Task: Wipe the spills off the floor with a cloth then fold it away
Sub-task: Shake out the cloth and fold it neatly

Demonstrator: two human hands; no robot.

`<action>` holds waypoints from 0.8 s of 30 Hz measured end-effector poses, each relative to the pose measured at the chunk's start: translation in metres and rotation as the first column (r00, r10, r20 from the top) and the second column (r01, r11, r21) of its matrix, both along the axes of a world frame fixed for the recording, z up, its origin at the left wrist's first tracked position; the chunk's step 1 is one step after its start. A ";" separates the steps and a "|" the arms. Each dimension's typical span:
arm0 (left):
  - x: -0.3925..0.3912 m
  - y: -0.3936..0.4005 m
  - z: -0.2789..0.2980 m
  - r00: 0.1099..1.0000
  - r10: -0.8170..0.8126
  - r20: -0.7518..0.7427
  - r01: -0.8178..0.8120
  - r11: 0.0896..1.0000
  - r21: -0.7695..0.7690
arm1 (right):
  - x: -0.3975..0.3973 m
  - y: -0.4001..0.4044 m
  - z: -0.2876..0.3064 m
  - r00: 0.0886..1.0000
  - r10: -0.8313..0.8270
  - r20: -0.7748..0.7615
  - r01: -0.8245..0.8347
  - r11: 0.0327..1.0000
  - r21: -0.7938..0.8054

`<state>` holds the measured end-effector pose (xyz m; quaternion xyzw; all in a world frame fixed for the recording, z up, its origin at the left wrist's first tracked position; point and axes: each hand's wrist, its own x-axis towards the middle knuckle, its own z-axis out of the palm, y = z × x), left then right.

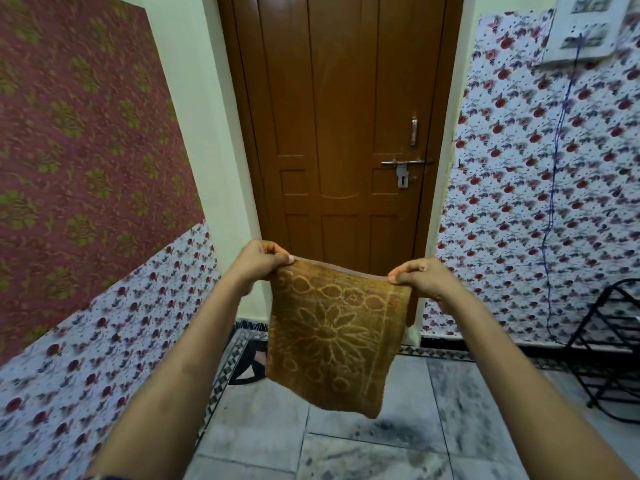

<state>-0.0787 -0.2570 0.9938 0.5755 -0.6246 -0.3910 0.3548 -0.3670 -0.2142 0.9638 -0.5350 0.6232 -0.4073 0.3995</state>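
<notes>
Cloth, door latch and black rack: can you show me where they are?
cloth (332, 337), head view, on the flower pattern in its middle.
door latch (402, 163), head view, on the metal bolt.
black rack (609, 344), head view, on its slanted bars at the right edge.

This is a room in a home, seen near its doorway. A brown panelled wooden door (341, 133) with a metal latch (403, 163) and handle stands closed at the far middle, set in pale painted walls. Flowered wallpaper (519, 202) covers the right wall and the lower left wall, with a maroon patterned sheet (79, 133) above on the left. The floor (398, 445) is grey marble tile with a patterned border. A black wire rack (609, 348) stands at the right, and a white switchboard (585, 26) hangs far right, a cord (554, 188) dangling below it.
</notes>
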 end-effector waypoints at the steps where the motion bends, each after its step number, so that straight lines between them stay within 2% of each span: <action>1: -0.005 0.000 -0.007 0.999 0.034 -0.022 -0.034 0.999 -0.009 | 0.007 -0.001 -0.004 0.998 -0.047 0.036 0.047 0.999 0.001; 3: -0.015 0.003 -0.018 0.996 0.065 -0.059 -0.067 0.998 -0.016 | 0.020 -0.001 -0.011 0.989 -0.098 0.107 0.097 0.995 0.021; 7: -0.042 0.020 -0.031 0.992 0.029 -0.122 -0.033 0.999 -0.034 | 0.045 0.004 -0.018 0.978 -0.072 0.195 0.064 0.997 0.048; 12: -0.066 0.036 -0.043 0.994 -0.037 -0.106 0.027 0.995 -0.096 | 0.069 0.009 -0.017 0.937 -0.103 0.334 0.100 0.995 0.025; 16: -0.074 0.042 -0.050 0.992 -0.051 -0.119 0.036 0.992 -0.124 | 0.077 0.012 -0.018 0.927 -0.167 0.335 0.174 0.985 0.010; 24: -0.076 0.052 -0.051 0.997 -0.058 0.044 0.065 0.982 -0.179 | 0.080 0.015 -0.020 0.909 -0.190 0.370 0.178 0.982 0.066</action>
